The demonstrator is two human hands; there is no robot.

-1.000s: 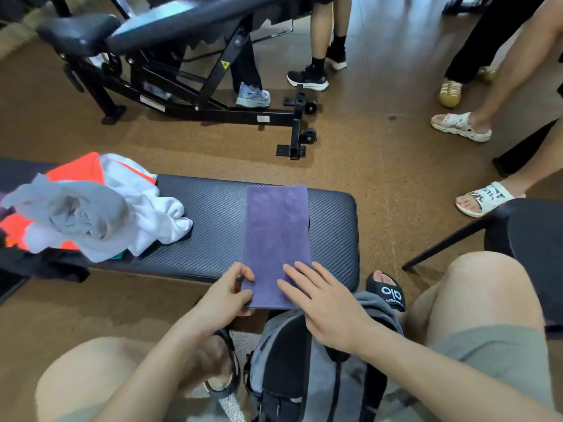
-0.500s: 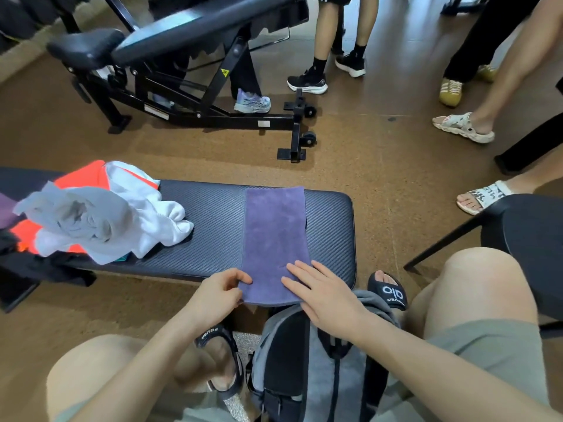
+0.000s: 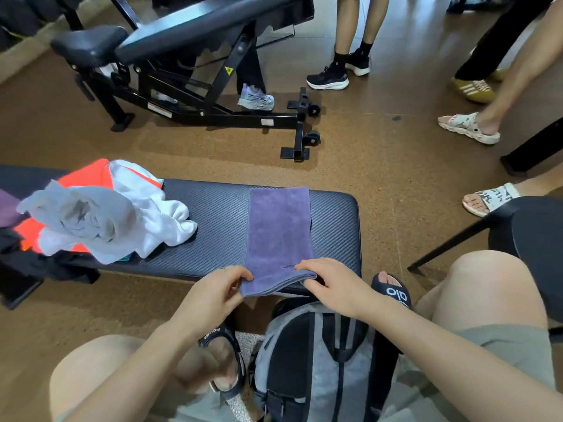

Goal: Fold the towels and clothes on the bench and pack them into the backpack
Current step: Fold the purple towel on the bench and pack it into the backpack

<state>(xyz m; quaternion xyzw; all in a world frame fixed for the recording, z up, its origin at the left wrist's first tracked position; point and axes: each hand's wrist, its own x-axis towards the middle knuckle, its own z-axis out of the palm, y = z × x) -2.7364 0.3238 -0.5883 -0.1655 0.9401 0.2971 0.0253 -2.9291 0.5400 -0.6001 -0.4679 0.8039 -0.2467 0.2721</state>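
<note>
A purple towel (image 3: 278, 233), folded into a long strip, lies across the right part of the black padded bench (image 3: 219, 217). My left hand (image 3: 217, 289) pinches the towel's near left corner and my right hand (image 3: 332, 283) grips its near right corner, both at the bench's front edge. The near end is lifted slightly off the pad. A grey and black backpack (image 3: 316, 363) stands on the floor between my knees, just below the towel. On the bench's left lies a crumpled pile of clothes (image 3: 100, 214): grey, white and orange pieces.
A black adjustable gym bench (image 3: 189, 65) stands on the brown floor beyond. Several people's legs and feet (image 3: 335, 74) stand at the back and right. A black chair (image 3: 530, 233) is at my right knee. Dark clothes (image 3: 45, 263) hang off the bench's left front.
My right hand went from lying flat on the towel to gripping its near right corner. Both hands now hold the near end, which has lifted a little off the bench.
</note>
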